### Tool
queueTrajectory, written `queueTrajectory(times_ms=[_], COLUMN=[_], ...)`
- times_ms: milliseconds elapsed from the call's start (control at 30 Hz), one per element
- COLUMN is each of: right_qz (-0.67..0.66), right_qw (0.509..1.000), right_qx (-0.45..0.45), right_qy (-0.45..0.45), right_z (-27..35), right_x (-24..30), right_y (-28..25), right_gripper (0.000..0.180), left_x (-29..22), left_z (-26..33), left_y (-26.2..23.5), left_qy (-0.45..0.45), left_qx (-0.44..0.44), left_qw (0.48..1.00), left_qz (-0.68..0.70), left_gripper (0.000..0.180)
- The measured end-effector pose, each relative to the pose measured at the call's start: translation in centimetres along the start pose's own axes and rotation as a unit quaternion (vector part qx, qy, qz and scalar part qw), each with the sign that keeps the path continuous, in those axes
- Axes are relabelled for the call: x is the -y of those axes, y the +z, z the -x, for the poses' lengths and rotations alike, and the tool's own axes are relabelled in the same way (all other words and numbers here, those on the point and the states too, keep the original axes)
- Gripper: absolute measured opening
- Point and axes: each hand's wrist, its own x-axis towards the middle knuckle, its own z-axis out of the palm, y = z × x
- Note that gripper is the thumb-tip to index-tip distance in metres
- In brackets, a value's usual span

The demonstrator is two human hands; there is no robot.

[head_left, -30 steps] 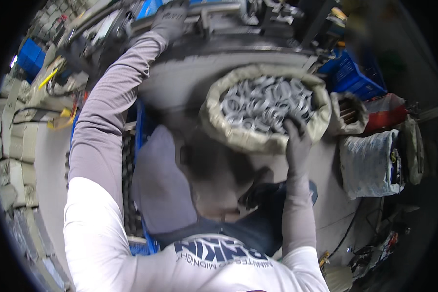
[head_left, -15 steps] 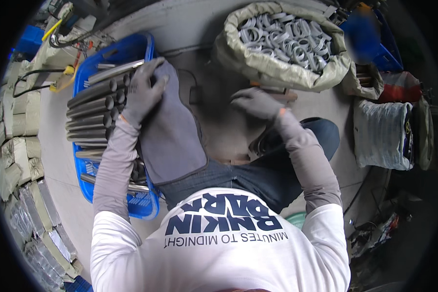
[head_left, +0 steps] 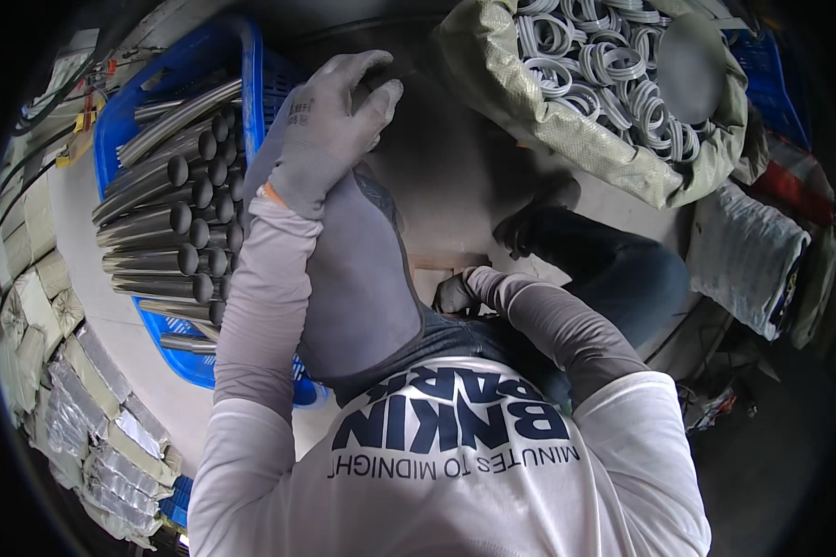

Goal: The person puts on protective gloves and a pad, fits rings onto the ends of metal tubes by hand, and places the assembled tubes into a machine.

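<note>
My left hand (head_left: 339, 116), in a grey glove, is raised above the far end of a grey pad (head_left: 362, 278) lying over my left leg. Its thumb and fingers are curved but apart, with nothing visible between them. My right hand (head_left: 457, 292) is low between my legs, near my lap and beside a small wooden piece (head_left: 441, 263). Shadow and the wrist hide its fingers, so any held thing is not visible. Left of the pad, several metal tubes (head_left: 172, 218) lie stacked in a blue plastic basket (head_left: 251, 74), their round ends toward me.
A woven sack (head_left: 502, 84) full of pale grey rings (head_left: 618, 63) stands at the far right. Beyond it is a blue crate (head_left: 771, 84). A white wrapped bundle (head_left: 748, 255) stands at the right. Wrapped packages (head_left: 93, 399) are stacked along the left side.
My left hand has moved right and away from me, off the pad's far corner. My right hand has drawn back toward my lap. The whole view has shifted, and my right leg has moved.
</note>
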Motion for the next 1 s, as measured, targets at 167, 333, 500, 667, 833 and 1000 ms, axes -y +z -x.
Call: queueTrajectory(times_ms=[167, 333, 500, 667, 833, 1000], right_qz=[0.018, 0.098, -0.27, -0.029, -0.017, 0.04], right_qw=[0.999, 0.989, 0.936, 0.797, 0.629, 0.631], right_qx=[-0.024, 0.0, -0.103, -0.304, -0.682, -0.644], right_qy=[-0.035, -0.108, 0.199, 0.52, 0.373, 0.431], right_z=[0.8, 2.1, 3.3, 11.9, 19.6, 22.4], right_x=[2.0, -0.1, 3.1, 10.7, 21.6, 20.7], right_y=[-1.2, -2.5, -4.0, -15.4, -17.3, -13.0], right_gripper=[0.04, 0.041, 0.054, 0.047, 0.034, 0.034], left_x=[3.6, 1.4, 0.7, 1.2, -2.1, -2.8], left_z=[-2.5, -2.7, 1.2, 4.8, 10.4, 14.6], left_y=[-0.1, 0.3, 0.4, -0.1, -2.5, -4.1], left_qy=[0.103, 0.077, 0.093, 0.166, 0.272, 0.273], left_qx=[-0.026, -0.017, -0.056, -0.144, -0.181, -0.19], left_qw=[0.981, 0.994, 0.994, 0.973, 0.937, 0.94], left_qz=[-0.164, -0.07, -0.029, -0.069, -0.128, -0.077], left_gripper=[0.043, 0.043, 0.042, 0.04, 0.035, 0.035])
